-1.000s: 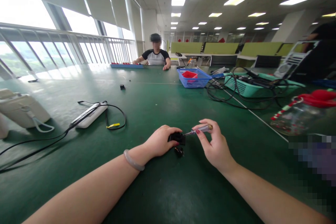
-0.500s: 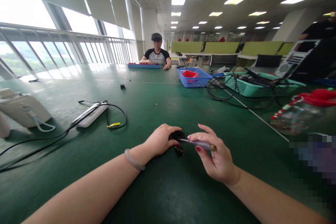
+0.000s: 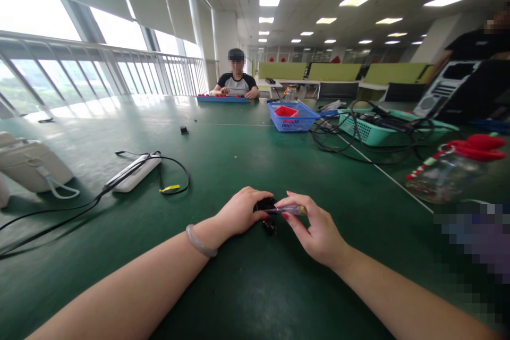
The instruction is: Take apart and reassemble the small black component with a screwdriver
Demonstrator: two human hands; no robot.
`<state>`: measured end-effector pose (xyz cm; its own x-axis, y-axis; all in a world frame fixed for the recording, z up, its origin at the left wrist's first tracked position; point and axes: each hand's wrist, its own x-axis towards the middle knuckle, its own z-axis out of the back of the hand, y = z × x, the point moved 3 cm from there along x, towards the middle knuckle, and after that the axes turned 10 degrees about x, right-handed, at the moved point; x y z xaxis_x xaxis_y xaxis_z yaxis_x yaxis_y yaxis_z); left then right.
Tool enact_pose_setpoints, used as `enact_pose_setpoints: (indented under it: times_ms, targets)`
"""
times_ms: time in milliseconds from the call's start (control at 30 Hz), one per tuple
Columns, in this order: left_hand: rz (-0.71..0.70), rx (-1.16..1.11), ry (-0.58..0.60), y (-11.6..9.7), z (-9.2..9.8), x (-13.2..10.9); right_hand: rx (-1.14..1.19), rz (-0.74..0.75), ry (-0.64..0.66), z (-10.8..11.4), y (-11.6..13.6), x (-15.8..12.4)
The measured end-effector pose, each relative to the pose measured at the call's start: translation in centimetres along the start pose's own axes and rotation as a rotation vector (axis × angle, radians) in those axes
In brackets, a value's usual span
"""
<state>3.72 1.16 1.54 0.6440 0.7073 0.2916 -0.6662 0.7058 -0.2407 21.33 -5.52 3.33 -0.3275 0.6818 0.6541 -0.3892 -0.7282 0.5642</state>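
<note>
My left hand (image 3: pixel 241 209) is closed around a small black part (image 3: pixel 266 204) on the green table (image 3: pixel 223 287), thumb on the near side and fingers on the far side. Its exact kind is too dark and covered to make out. My right hand (image 3: pixel 314 226) grips a screwdriver (image 3: pixel 294 210) with a clear handle, held almost level. The shaft points left and its tip reaches the black part between my left thumb and fingers. Just below my left thumb lies another small dark piece (image 3: pixel 270 227) with shiny bits.
Left lie a white power strip (image 3: pixel 133 172) with black cables and a beige case (image 3: pixel 34 164). A blue basket (image 3: pixel 294 117), a green basket (image 3: pixel 392 133) of cables and a red-lidded jar (image 3: pixel 458 170) stand right. A person (image 3: pixel 238 82) sits across; another stands far right.
My right hand has moved left with the screwdriver, closer to my left hand, and its fingers have drawn in around the handle. My left hand stays on the black part.
</note>
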Motion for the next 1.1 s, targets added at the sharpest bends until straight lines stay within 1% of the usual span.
enact_pose_setpoints:
  times_ms: [67,167,233,300,467,767,933,1100]
  targets:
    - [0.008,0.001,-0.002,-0.1,0.08,-0.05,0.073,-0.005,-0.066,0.23,0.02,-0.13]
    - [0.023,0.003,-0.002,-0.21,0.14,-0.09,0.184,0.038,-0.217,0.68,0.1,-0.28]
    - [0.028,-0.001,-0.001,-0.25,0.15,-0.11,0.186,0.053,-0.271,0.82,0.07,-0.28]
    - [0.032,-0.009,-0.001,-0.25,0.14,-0.12,0.117,0.033,-0.261,0.82,-0.06,-0.15]
    - [0.03,-0.033,0.0,-0.2,0.04,-0.11,-0.041,-0.049,-0.174,0.82,-0.39,0.17]
    - [0.041,-0.048,0.001,-0.19,-0.06,-0.08,-0.057,-0.078,-0.133,0.74,-0.24,0.32]
    - [0.027,-0.045,-0.016,-0.3,-0.03,-0.1,-0.056,-0.042,-0.167,0.89,-0.21,0.31]
    - [0.021,-0.043,-0.008,-0.24,-0.1,-0.05,-0.056,-0.003,-0.133,0.82,-0.05,0.36]
